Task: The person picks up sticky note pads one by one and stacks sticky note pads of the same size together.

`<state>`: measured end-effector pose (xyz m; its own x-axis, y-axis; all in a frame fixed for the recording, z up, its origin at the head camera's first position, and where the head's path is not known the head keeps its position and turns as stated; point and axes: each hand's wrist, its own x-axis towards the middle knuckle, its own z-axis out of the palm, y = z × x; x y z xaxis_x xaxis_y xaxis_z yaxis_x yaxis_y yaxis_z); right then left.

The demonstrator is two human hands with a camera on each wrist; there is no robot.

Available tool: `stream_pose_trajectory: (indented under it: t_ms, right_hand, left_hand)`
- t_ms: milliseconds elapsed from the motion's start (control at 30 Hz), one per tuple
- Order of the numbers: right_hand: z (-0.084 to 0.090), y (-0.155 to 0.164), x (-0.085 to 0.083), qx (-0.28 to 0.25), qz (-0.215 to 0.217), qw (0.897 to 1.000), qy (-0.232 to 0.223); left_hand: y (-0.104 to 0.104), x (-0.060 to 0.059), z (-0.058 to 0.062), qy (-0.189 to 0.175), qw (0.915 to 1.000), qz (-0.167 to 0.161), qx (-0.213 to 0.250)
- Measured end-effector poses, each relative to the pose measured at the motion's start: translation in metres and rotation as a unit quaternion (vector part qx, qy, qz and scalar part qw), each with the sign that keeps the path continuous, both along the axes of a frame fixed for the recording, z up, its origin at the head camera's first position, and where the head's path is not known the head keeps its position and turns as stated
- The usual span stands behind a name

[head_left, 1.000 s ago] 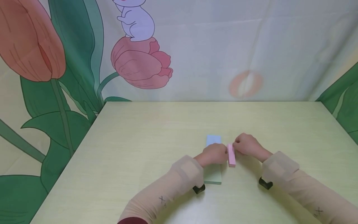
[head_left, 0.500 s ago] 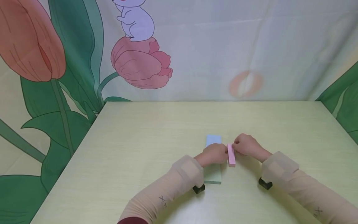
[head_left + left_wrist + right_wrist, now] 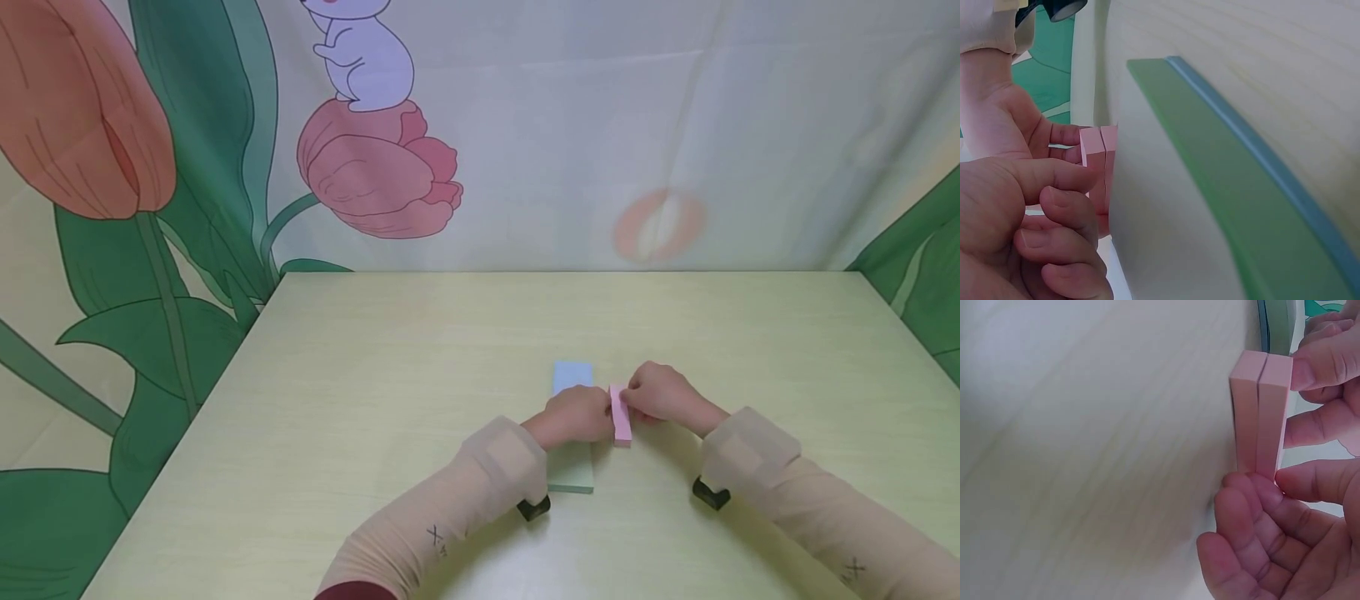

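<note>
Two slim pink blocks (image 3: 621,421), one atop the other with a thin seam between, stand between my hands. Beside them on the left, my left hand (image 3: 580,412) has its thumb and forefinger on the near part of the pink pair (image 3: 1097,178), its other fingers curled. My right hand (image 3: 663,392) pinches their far end; in the right wrist view its thumb and fingertips (image 3: 1263,494) meet at the lower end of the pair. Under my left arm lie a light blue flat piece (image 3: 573,375) and a pale green flat piece (image 3: 572,473), partly hidden by the left hand.
The pale wood-grain table (image 3: 420,358) spreads around the hands. A cloth backdrop (image 3: 540,150) with printed tulips and a rabbit hangs behind its far edge. Dark wrist cameras (image 3: 711,493) hang below both sleeves.
My right hand has shifted slightly nearer and to the left, its fingertips now further over the far end of the pink blocks. The left hand and the flat pieces stay nearly still.
</note>
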<state>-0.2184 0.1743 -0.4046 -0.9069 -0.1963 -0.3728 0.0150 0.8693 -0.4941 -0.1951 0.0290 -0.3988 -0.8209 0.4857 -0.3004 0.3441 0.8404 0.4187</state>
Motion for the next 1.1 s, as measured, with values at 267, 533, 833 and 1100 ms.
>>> stream_pose_trajectory:
  t_ms: [267, 533, 833, 1100]
  right_hand:
    - [0.001, 0.0, 0.0, -0.002, 0.002, 1.0, -0.003]
    - [0.002, 0.0, 0.001, -0.007, 0.0, 1.0, -0.014]
    - [0.005, 0.004, 0.001, -0.02, -0.002, 1.0, -0.012]
    - [0.008, 0.008, 0.0, -0.043, -0.015, 0.999, 0.012]
  left_hand:
    - [0.001, 0.0, -0.002, 0.005, 1.0, -0.001, -0.006]
    - [0.0, 0.0, -0.003, 0.008, 0.9999, -0.006, -0.007]
    - [-0.008, -0.005, -0.001, 0.005, 0.9991, 0.034, -0.023]
    - [-0.034, -0.007, 0.01, 0.019, 0.9973, 0.066, 0.026]
